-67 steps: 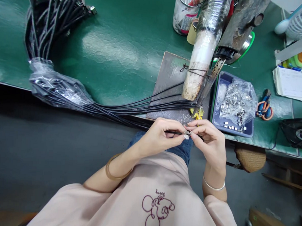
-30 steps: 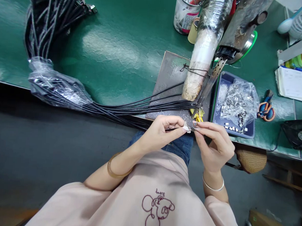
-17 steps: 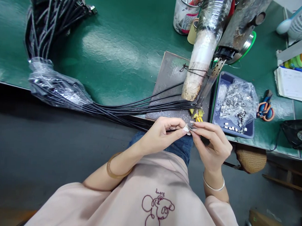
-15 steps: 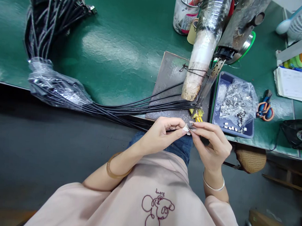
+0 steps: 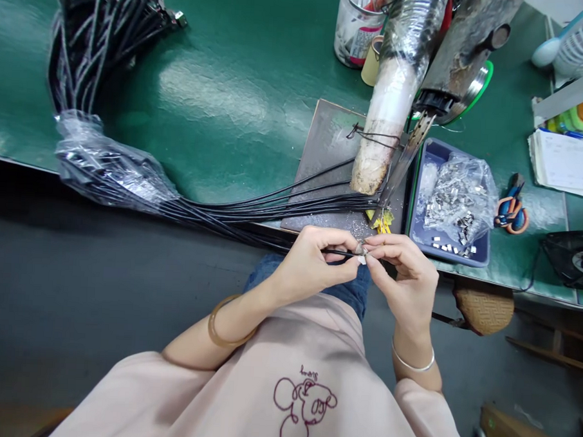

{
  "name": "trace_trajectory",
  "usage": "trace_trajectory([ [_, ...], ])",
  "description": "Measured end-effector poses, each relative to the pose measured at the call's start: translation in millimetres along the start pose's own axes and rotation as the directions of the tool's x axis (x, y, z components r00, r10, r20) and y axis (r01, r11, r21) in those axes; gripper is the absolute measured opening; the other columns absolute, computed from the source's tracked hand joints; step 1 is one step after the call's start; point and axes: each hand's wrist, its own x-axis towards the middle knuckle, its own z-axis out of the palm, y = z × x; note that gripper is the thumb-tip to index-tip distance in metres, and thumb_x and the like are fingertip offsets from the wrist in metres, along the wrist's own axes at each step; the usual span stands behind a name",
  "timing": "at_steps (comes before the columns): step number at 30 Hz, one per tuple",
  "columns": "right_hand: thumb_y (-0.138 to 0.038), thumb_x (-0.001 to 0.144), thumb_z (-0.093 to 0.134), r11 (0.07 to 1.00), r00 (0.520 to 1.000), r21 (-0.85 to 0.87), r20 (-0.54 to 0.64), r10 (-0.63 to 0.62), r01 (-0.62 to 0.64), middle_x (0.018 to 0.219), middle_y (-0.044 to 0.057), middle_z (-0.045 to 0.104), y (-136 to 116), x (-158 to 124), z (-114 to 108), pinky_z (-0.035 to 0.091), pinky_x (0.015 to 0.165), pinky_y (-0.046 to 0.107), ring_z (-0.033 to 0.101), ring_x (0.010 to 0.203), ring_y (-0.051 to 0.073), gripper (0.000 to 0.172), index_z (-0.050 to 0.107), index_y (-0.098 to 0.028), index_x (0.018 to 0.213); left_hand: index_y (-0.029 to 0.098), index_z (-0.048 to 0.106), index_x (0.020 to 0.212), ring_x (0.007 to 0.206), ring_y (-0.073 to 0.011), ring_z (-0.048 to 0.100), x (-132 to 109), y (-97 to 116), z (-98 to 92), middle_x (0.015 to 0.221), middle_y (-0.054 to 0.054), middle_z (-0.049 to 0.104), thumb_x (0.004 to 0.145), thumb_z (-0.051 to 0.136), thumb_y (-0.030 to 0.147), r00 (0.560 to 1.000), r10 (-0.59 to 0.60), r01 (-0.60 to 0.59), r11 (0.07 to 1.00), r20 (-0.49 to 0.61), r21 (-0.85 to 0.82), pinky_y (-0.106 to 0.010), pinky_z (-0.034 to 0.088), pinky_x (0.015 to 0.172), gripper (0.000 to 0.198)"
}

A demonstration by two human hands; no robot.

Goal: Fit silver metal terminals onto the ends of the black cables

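Between my two hands, just in front of the table edge, is the end of a black cable [image 5: 341, 251]. My left hand [image 5: 319, 258] is closed on it, thumb and fingers pinched near the tip. The fingertips of my right hand [image 5: 400, 268] pinch a small whitish piece [image 5: 362, 259] at the cable's end; its exact kind is too small to make out. More black cables [image 5: 253, 210] run from a plastic-wrapped bundle [image 5: 115, 166] at the left to a grey board [image 5: 323, 149], their ends near a yellow piece [image 5: 382, 220] under the soldering iron [image 5: 405, 162].
A wrapped duct pipe [image 5: 385, 113] hangs over the board beside the iron. To the right stand a blue tray [image 5: 416, 240] with a bag of small metal parts [image 5: 459, 193], and orange-handled pliers [image 5: 513, 212]. Farther back are a clear tub [image 5: 350, 34] and a solder spool [image 5: 475, 91].
My right hand has shifted slightly left, its fingers drawing in closer to the cable end. The pinched whitish piece has turned a little, and more of the cable shows at my left fingers.
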Motion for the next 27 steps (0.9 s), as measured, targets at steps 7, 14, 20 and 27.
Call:
trace_trajectory([
  [7,-0.006,0.084,0.073,0.909,0.911,-0.278,-0.186,-0.367,0.309,0.104,0.002,0.078,-4.7,-3.7,4.9,0.065,0.082,0.037,0.076,0.091,0.020,0.033,0.072,-0.029,0.108,0.013,0.060,0.071,0.052,-0.0044,0.027,5.4,0.7,0.6,0.057,0.007,0.038,0.075,0.065,0.016,0.998,-0.001,-0.003,0.998,-0.058,-0.068,-0.017,0.021,0.045,0.006],
  [14,-0.007,0.088,0.068,0.894,0.899,-0.276,-0.167,-0.405,0.352,0.103,0.004,0.079,0.3,-2.4,8.6,0.066,0.076,0.034,0.077,0.089,0.019,0.028,0.069,-0.027,0.108,0.013,0.064,0.074,0.058,-0.0074,0.046,10.3,-0.1,-2.4,0.066,0.002,0.057,0.079,0.068,0.019,0.999,0.007,-0.014,0.982,-0.038,-0.191,-0.018,0.038,0.055,0.009],
  [20,-0.007,0.086,0.070,0.964,0.936,-0.109,-0.234,-0.263,0.243,0.096,0.003,0.078,9.1,2.5,11.4,0.065,0.077,0.034,0.076,0.087,0.018,0.018,0.067,-0.023,0.094,0.012,0.067,0.073,0.061,-0.0082,0.049,13.4,-1.9,-5.4,0.067,0.001,0.060,0.083,0.069,0.022,1.000,-0.017,0.012,0.975,-0.023,-0.220,-0.019,0.042,0.060,0.014],
  [27,-0.002,0.083,0.072,0.914,0.905,-0.238,-0.198,-0.376,0.327,0.097,0.003,0.079,10.7,5.9,11.2,0.064,0.073,0.032,0.076,0.084,0.017,0.024,0.067,-0.023,0.093,0.012,0.065,0.070,0.062,-0.0088,0.049,16.9,0.6,-5.8,0.067,0.000,0.059,0.082,0.069,0.024,0.999,-0.034,0.029,0.977,-0.021,-0.211,-0.021,0.043,0.062,0.018],
])
